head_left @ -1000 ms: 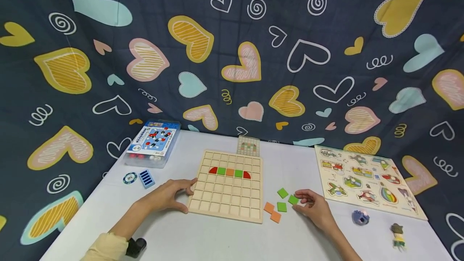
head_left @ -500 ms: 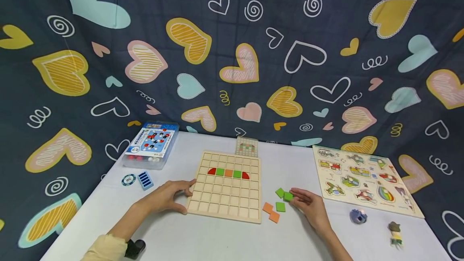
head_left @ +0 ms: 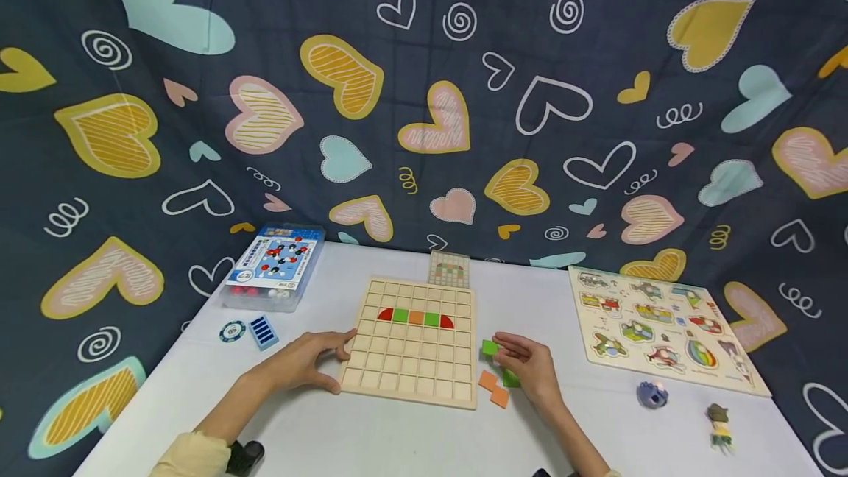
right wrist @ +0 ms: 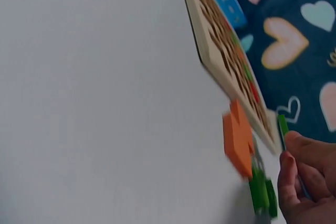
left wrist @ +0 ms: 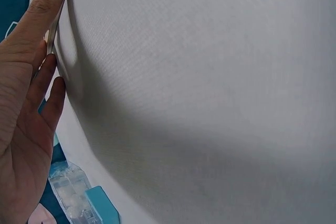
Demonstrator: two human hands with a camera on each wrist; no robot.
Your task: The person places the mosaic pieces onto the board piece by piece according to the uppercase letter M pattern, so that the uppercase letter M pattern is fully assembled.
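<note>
A wooden grid board (head_left: 407, 363) lies on the table, one row holding red quarter-round, green and orange pieces (head_left: 416, 317). At the board's left edge, my left hand (head_left: 298, 363) rests with thumb and fingertips against it, fingers loosely bent. My right hand (head_left: 535, 370) pinches a green square tile (head_left: 489, 347) between thumb and fingers, just right of the board. Below that hand, a green tile (head_left: 511, 378) shows on the table, partly covered. Two orange tiles (head_left: 493, 389) lie next to the board's lower right. In the right wrist view the held green tile (right wrist: 283, 124) stands edge-on.
A small pattern card (head_left: 450, 269) sits behind the board. A clear plastic box (head_left: 274, 267), a round chip (head_left: 232, 331) and a blue striped block (head_left: 263, 333) are at left. On the right are a picture puzzle board (head_left: 662, 330) and two small figures (head_left: 652, 394).
My right hand has picked up a green tile from the group and carried it left towards the board. My left hand stays at the board's left edge.
</note>
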